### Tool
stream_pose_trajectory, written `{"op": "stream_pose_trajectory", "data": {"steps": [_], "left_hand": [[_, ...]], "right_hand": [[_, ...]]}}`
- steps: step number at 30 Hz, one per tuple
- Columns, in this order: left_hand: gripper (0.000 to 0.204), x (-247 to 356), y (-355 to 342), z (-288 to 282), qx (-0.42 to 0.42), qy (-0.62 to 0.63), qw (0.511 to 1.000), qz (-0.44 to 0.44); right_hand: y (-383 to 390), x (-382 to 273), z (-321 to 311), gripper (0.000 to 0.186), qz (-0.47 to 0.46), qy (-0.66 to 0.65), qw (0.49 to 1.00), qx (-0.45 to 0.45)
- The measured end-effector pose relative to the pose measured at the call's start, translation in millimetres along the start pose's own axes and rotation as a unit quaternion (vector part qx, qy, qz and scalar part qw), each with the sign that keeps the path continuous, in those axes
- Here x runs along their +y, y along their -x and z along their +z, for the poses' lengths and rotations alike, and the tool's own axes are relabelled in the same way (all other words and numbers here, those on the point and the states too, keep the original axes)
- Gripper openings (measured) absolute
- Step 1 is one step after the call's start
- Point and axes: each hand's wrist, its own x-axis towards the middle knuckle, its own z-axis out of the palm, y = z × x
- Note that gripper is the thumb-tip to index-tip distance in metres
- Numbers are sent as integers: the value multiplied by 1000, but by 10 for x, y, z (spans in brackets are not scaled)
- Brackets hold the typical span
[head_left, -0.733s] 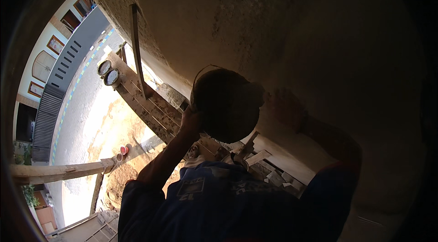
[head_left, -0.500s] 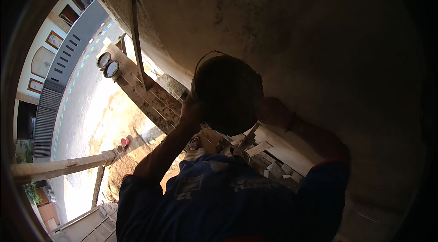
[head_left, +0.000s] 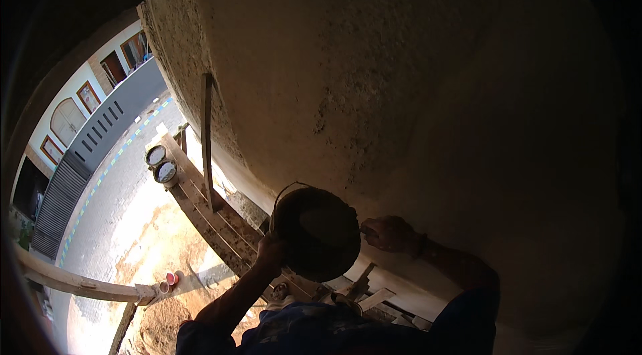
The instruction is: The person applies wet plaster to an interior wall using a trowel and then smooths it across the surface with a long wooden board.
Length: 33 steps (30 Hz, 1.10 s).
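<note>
A dark round bucket [head_left: 318, 233] with a thin wire handle is held up close to the rough plastered wall [head_left: 401, 87]. My left hand [head_left: 271, 252] grips its lower left edge from beneath. My right hand [head_left: 392, 233] is just right of the bucket's rim. Its fingers are curled around a thin tool whose tip reaches the rim. Shadow hides the tool's shape. Something pale and lumpy lies inside the bucket.
I stand on a wooden plank scaffold [head_left: 200, 211] that runs along the wall. Two round tubs [head_left: 161, 164] sit at its far end. A wooden batten [head_left: 206, 141] leans upright on the wall. A pole [head_left: 67, 280] and a paved street [head_left: 114, 181] lie far below at the left.
The bucket and both hands now sit lower in the view, with more wall showing above them. My right hand has come off the bucket's upper right side to its right rim.
</note>
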Motion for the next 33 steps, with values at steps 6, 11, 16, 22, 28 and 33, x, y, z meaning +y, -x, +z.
{"op": "stream_pose_trajectory", "data": {"steps": [6, 11, 16, 22, 28, 33], "left_hand": [[21, -224, 51, -365, 69, -20, 997, 35], [19, -257, 47, -382, 76, -11, 996, 42], [26, -259, 195, -478, 117, 7, 991, 70], [27, -117, 208, -218, 173, -68, 982, 24], [22, -548, 156, -792, 185, -124, 973, 66], [27, -460, -157, -320, 57, 31, 996, 58]], "right_hand": [[-325, -449, -1191, 36, 6, -86, 996, 8], [-142, -1312, -2713, 44, -202, 84, 961, 169], [-151, -1630, -3288, 41, -155, -18, 984, 87], [-239, -404, -3987, 58, 7, 3, 834, 552], [-137, -655, -3409, 52, 145, 13, 910, 388], [-52, -628, -2248, 34, 163, 79, 982, -47]]}}
